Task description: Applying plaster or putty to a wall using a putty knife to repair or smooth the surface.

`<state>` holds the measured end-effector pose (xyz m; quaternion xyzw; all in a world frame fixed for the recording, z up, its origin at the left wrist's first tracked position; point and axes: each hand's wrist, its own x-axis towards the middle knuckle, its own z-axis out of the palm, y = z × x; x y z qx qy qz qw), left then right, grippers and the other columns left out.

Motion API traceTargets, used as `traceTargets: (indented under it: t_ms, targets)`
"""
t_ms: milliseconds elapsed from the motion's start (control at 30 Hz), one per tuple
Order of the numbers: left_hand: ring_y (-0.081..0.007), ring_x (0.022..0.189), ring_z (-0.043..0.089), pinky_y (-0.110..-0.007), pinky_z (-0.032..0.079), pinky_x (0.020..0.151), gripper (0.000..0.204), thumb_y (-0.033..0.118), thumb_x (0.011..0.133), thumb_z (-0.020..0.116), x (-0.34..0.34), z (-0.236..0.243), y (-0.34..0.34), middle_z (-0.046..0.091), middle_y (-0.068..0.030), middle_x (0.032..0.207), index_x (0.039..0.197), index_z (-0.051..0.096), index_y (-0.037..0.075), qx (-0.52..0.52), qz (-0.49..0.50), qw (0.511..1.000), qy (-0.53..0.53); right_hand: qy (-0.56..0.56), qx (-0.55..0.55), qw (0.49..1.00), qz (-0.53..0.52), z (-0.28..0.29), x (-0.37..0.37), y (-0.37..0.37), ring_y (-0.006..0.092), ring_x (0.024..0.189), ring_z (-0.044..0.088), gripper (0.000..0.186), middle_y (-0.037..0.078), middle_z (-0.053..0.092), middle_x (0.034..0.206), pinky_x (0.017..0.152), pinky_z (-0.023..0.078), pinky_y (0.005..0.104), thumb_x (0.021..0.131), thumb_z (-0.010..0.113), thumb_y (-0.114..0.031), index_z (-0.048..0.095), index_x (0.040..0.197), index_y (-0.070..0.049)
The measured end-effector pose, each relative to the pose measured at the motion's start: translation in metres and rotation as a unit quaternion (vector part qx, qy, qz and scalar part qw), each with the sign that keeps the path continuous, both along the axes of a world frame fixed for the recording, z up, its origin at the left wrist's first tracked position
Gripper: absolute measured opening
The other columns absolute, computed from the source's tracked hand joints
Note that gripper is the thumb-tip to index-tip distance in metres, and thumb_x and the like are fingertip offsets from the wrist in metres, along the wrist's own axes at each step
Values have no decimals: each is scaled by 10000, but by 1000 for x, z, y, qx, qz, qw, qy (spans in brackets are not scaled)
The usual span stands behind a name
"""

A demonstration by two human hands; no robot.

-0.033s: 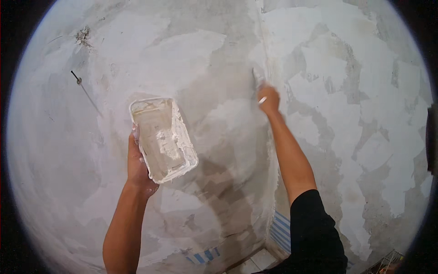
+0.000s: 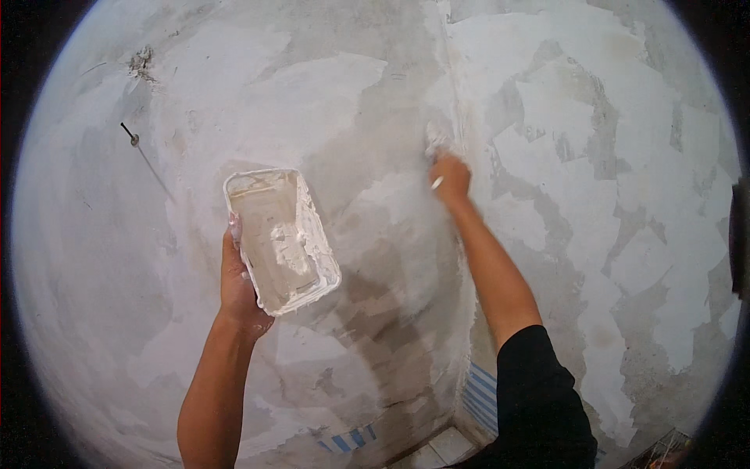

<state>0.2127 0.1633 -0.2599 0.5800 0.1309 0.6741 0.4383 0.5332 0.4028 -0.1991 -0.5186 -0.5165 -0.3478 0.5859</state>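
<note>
A shallow rectangular tub (image 2: 334, 275) smeared with white putty is held up by my left hand (image 2: 241, 280), its fingers going behind and under it. White putty (image 2: 291, 248) lies in the tub's bottom and coats its right side. My right hand (image 2: 451, 181) is closed round a putty knife (image 2: 437, 141), whose white handle end shows below the fist. The knife's blade carries white putty and is at the wall (image 2: 344, 156), just left of the inside corner. Whether the blade touches the wall is hard to tell.
Patchy white and grey coats cover both walls, which meet at a vertical corner (image 2: 461, 234). A nail (image 2: 131, 134) sticks out at upper left. Blue-striped sheeting (image 2: 480, 397) and pale tiles (image 2: 447, 445) are low down near the corner. A dark object stands at the right rim.
My right hand has moved slightly down and to the left with the putty knife, and the blade's putty-covered face now shows. The tub and my left hand have barely shifted.
</note>
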Motion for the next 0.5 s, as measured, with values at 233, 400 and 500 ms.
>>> traceTargets:
  t_ms: [233, 400, 500]
  targets:
    - [-230, 1068, 550, -400, 479, 898, 678, 606, 883, 373, -25, 1, 17, 522, -94, 1202, 1332, 387, 98, -19, -92, 996, 6, -201, -126, 965, 113, -56, -106, -121, 357, 754, 617, 207, 169, 638, 842, 677, 489, 463, 828, 513, -196, 626, 944, -66]
    - [-234, 1069, 555, -405, 478, 904, 703, 618, 875, 376, -36, 8, 14, 521, -109, 1205, 1330, 389, 83, -39, -114, 992, 35, -93, -93, 990, 50, -34, -92, -101, 398, 808, 596, 259, 217, 626, 861, 722, 482, 473, 817, 525, -204, 593, 989, -23]
    - [-241, 1077, 550, -407, 475, 911, 712, 624, 871, 379, -35, 8, 17, 517, -115, 1209, 1334, 382, 82, -29, -135, 989, 48, -8, -70, 995, 74, -18, -42, -74, 411, 875, 589, 295, 233, 618, 898, 739, 477, 466, 799, 531, -205, 577, 1000, 5]
